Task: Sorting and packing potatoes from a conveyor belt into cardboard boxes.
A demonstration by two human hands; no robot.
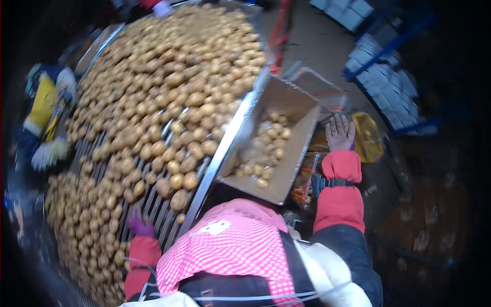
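My left hand, in a purple glove, is over the roller conveyor, beside a mass of potatoes. It is blurred, but its fingers look apart with nothing seen in them. My right hand, in a glove with a soiled grey face, is stretched out flat with its fingers spread. It is beside the right wall of an open cardboard box and holds nothing visible. Inside the box, potatoes lie in a loose heap. More potatoes cover most of the conveyor beyond.
A metal rail runs between conveyor and box. Another person's gloved hand is at the far edge; a person in yellow and blue stands left. A yellow bag lies right. White stacked packages stand behind a blue frame.
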